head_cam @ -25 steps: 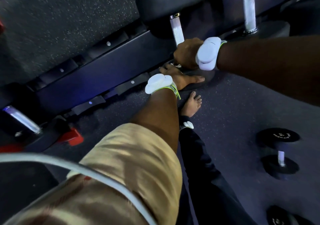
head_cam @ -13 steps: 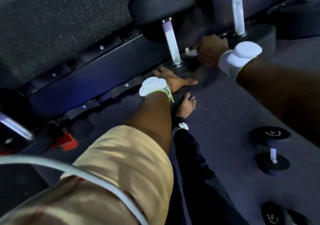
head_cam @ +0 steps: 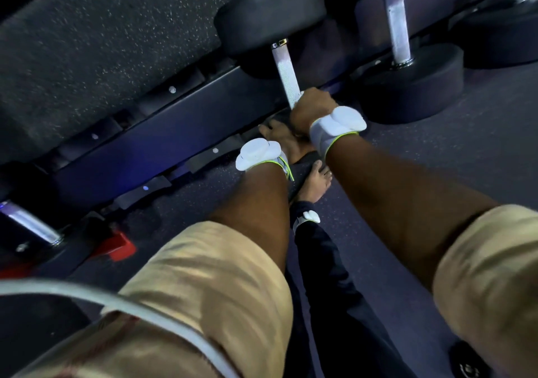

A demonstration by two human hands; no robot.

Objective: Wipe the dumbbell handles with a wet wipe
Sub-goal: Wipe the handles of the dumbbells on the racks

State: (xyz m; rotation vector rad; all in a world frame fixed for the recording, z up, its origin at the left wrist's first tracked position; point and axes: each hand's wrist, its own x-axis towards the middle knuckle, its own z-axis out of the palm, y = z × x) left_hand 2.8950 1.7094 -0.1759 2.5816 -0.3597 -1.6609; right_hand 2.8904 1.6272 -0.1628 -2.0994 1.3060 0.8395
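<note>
**While the Dumbbell Is Steadied: Handle Wipe at the Rack**

Head view. While the left hand point(head_cam: 276, 134) lies on the lower head point(head_cam: 304, 163) of the dumbbell, the right hand point(head_cam: 313, 109) is curled round the bottom end of the dumbbell handle point(head_cam: 286, 72). A white sliver at the top of that fist appears to be the wet wipe point(head_cam: 301, 93); most of it is hidden. The left hand's visible fingers look extended and grip nothing, though the right wrist covers much of it.

The dumbbell stands tilted at the front edge of the rack rail point(head_cam: 174, 133), upper head point(head_cam: 270, 10) leaning back over the rail. Whether the lower head sits on the floor point(head_cam: 436, 188) or on a cradle cannot be told. A second dumbbell point(head_cam: 413, 83) stands just beside it, toward the rail's right end.

Handling, as judged:
- The dumbbell is probably heavy and rigid, so wipe it in place and do not lift it.
- The knurled steel should resist slipping but may snag the thin, soft wipe.
- Wrap the wipe fully round the handle and brace the lower head against rolling.
</note>
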